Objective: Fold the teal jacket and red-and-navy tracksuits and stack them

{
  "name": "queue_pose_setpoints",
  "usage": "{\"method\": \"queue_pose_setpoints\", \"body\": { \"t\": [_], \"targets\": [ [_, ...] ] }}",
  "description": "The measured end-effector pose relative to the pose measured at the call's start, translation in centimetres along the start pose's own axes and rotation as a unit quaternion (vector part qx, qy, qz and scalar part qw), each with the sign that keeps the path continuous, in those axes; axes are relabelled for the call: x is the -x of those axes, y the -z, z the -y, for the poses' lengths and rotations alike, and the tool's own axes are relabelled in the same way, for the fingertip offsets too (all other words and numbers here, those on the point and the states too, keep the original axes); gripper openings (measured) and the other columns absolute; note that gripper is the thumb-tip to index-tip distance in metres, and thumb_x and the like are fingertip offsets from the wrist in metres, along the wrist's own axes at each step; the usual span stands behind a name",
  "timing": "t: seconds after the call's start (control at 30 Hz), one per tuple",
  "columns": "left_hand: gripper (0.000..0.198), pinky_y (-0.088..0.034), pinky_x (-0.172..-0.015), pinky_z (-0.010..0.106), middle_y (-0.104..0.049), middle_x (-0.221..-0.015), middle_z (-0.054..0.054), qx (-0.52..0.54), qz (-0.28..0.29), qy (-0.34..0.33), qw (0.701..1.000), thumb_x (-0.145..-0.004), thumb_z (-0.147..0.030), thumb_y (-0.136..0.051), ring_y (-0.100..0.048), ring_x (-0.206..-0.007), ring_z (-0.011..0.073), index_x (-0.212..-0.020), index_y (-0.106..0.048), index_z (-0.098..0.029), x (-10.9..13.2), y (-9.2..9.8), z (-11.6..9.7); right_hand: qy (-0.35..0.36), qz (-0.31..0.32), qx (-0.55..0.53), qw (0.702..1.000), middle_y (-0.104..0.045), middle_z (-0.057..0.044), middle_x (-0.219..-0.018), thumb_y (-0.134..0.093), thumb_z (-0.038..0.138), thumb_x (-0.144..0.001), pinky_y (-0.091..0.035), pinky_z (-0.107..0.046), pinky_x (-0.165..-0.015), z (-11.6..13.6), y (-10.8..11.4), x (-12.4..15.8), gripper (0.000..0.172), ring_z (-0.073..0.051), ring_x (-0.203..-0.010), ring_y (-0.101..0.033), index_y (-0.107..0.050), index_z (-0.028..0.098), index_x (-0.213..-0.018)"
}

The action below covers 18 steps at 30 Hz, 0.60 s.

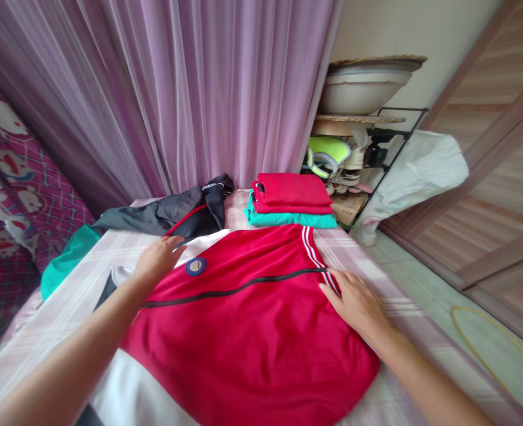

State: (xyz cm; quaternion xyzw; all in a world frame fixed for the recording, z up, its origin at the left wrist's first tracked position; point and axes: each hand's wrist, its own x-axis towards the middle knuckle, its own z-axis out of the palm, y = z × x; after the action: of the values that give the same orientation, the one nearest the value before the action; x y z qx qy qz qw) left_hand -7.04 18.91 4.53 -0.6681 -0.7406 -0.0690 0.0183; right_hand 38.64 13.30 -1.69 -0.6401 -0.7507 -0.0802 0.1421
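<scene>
A red jersey [252, 355] with white side stripes, black piping and a round badge [196, 266] lies spread on a bed with a pale plaid sheet [44, 349]. My left hand [157, 263] rests flat on its upper left edge, beside some white fabric. My right hand [354, 305] lies on its right edge, over the white stripes, and holds nothing. Behind the jersey sits a folded stack [291, 201] of red cloth on teal. A crumpled dark grey garment [164, 216] lies at the back left, near my left hand.
A teal cloth [68, 263] hangs at the bed's left side by a patterned pink blanket [13, 195]. A lilac curtain [190, 89] fills the back. A rack [368, 136] holds a basin and shoes. A white sack [416, 177] leans by a door [487, 177].
</scene>
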Motion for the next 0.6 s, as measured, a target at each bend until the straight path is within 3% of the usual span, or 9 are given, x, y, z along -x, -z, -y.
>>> {"method": "queue_pose_setpoints", "body": {
  "t": [0.13,0.27,0.37,0.5,0.6],
  "targets": [
    [0.060,-0.050,-0.091,0.036,-0.067,-0.131,0.012,-0.004,0.076,-0.001,0.997,-0.089,-0.057,-0.047,-0.065,-0.114,0.0302,-0.137,-0.057,-0.023,-3.6,-1.3,-2.0,-0.058,0.036,-0.011,0.998,-0.071,-0.016,-0.115,-0.042,0.049,-0.095,-0.053,-0.043,-0.087,-2.9,0.1,4.4,0.051,-0.030,-0.104,-0.067,-0.058,0.015,-0.129],
    [0.050,-0.050,-0.086,0.035,-0.070,-0.120,0.012,-0.018,0.093,-0.015,0.995,-0.092,-0.054,-0.040,-0.067,-0.108,0.0301,-0.122,-0.066,-0.024,-4.3,-2.3,-4.7,-0.069,0.061,-0.037,0.995,-0.071,-0.012,-0.122,-0.041,0.050,-0.096,-0.056,-0.036,-0.076,-3.2,-0.2,6.5,0.050,-0.026,-0.098,-0.072,-0.054,0.022,-0.134],
    [0.046,-0.051,-0.084,0.040,-0.069,-0.118,0.016,-0.019,0.057,0.018,0.998,-0.094,-0.047,-0.037,-0.066,-0.107,0.0327,-0.116,-0.066,-0.020,-4.5,-2.2,-5.6,-0.072,0.075,-0.041,0.994,-0.073,-0.013,-0.118,-0.042,0.047,-0.095,-0.056,-0.035,-0.068,-3.2,-0.5,6.8,0.046,-0.026,-0.092,-0.073,-0.058,0.022,-0.130],
    [0.049,-0.051,-0.086,0.047,-0.064,-0.123,0.022,-0.011,0.004,0.087,0.996,-0.094,-0.046,-0.036,-0.062,-0.112,0.0385,-0.122,-0.063,-0.014,-5.1,-2.0,-5.9,-0.086,0.089,-0.047,0.991,-0.078,-0.009,-0.092,-0.044,0.043,-0.092,-0.052,-0.034,-0.059,-3.9,0.0,6.9,0.041,-0.026,-0.074,-0.074,-0.062,0.026,-0.125],
    [0.047,-0.047,-0.096,0.050,-0.059,-0.133,0.021,-0.023,-0.059,0.029,0.998,-0.093,-0.035,-0.039,-0.057,-0.121,0.0380,-0.130,-0.059,-0.014,-4.7,-2.4,-7.6,-0.117,0.097,-0.034,0.988,-0.077,-0.006,-0.075,-0.049,0.045,-0.088,-0.048,-0.035,-0.055,-4.8,1.2,7.5,0.042,-0.028,-0.065,-0.072,-0.063,0.029,-0.125]
  ]
}}
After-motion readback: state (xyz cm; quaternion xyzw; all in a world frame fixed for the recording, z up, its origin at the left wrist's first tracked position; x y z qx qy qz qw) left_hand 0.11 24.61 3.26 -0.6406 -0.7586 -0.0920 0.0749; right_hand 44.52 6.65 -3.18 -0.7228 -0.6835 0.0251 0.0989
